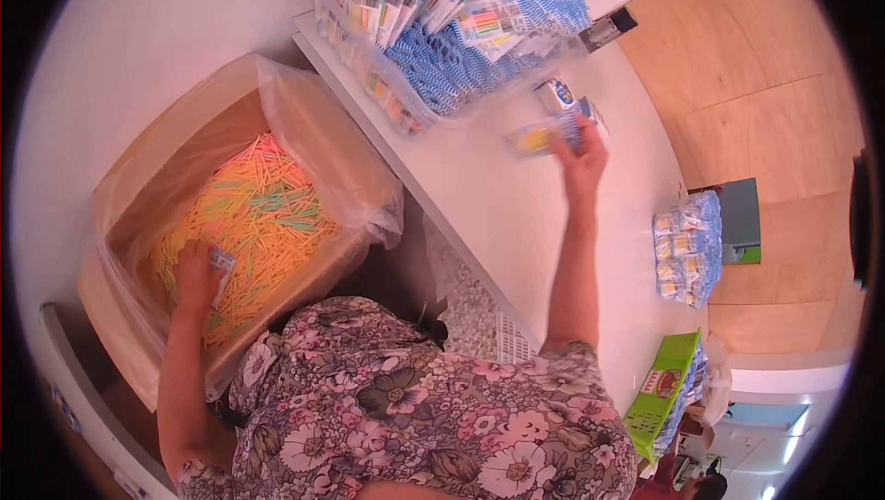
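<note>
Down in the carton [124, 154], my left hand [194, 274] is closed against a small clear packet [220, 270] with blue and white print. Around it lie loose thin sticks [267, 210] in yellow, orange, pink and green. Over the white table, my right hand [583, 159] pinches a clear packet [537, 138] with a blue-striped top and something yellow inside; motion blurs it. Just beyond that hand stand two small blue-and-white boxes, the nearer one [595, 117] partly covered by my fingers and the other [555, 94] in plain sight.
A clear plastic tub [433, 117] heaped with blue-striped packets [461, 2] stands at the table's far end. Stacked packets [689, 247] and a green basket [664, 389] line the right side of the white table [479, 196]. Clear plastic [346, 154] lines the carton. Another person [678, 482] shows at lower right.
</note>
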Demonstrator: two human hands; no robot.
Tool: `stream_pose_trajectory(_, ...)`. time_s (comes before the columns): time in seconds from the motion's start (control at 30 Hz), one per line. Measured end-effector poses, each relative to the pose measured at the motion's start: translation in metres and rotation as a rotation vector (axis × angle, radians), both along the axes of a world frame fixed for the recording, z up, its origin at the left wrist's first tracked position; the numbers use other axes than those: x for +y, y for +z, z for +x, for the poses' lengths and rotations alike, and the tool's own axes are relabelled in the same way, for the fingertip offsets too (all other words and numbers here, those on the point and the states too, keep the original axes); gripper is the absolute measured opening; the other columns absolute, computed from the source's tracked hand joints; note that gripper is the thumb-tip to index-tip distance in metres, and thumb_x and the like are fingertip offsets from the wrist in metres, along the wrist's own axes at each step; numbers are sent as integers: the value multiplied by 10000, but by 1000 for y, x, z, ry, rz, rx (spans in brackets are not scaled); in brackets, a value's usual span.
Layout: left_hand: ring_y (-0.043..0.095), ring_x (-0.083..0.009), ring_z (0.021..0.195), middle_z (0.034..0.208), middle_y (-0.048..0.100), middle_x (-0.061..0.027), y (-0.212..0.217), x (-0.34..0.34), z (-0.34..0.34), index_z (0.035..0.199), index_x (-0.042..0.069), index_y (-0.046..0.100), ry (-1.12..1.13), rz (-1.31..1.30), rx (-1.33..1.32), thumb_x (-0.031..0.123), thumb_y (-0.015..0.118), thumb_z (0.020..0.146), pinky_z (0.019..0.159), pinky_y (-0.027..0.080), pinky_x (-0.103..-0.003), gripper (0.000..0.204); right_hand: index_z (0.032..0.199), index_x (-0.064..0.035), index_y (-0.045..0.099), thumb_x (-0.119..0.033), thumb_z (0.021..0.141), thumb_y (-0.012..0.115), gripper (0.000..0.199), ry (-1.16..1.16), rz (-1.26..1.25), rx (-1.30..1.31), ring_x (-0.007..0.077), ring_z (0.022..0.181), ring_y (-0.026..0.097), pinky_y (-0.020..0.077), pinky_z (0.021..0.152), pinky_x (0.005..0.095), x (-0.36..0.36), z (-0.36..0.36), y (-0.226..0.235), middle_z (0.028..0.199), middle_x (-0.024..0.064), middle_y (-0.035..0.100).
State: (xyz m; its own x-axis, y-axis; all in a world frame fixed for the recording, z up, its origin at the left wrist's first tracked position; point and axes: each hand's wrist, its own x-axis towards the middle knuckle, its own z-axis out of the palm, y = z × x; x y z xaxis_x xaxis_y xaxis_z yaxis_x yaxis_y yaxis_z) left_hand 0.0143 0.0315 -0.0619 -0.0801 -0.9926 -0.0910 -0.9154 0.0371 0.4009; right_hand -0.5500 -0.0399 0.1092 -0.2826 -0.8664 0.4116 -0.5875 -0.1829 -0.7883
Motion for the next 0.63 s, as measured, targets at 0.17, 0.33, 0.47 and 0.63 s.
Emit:
stream_pose_trajectory(0.17,535,-355,950,954,554,-152,-8,1,4,1023,70,524,96,-138,35,38,767,543,808,443,-435,539,1117,27,570,-99,757,625,386,-218,87,465,222,931,586,464,830,328,-29,-175,-41,1012,138,614)
stream_pose_trajectory(0.33,601,-302,856,882,610,-129,-23,-13,6,978,64,528,320,-10,253,29,763,531,749,477,-396,506,1173,43,538,-234,729,744,563,-340,-118,890,328,1043,559,445,903,392,-40,-182,-43,1125,208,587)
stream_pose_trajectory(0.47,617,-269,856,894,634,-114,-7,-12,5,1024,94,544,466,96,205,90,806,554,737,475,-392,538,1182,12,538,-147,813,670,423,-308,-332,670,263,1009,563,452,825,364,-25,-44,-8,1135,154,584)
stream_pose_trajectory(0.63,630,-246,877,942,663,-88,11,-17,18,1109,103,547,401,293,430,106,807,588,796,459,-389,582,1058,53,582,16,838,570,223,593,-600,94,278,934,594,473,812,357,12,140,-8,968,134,647)
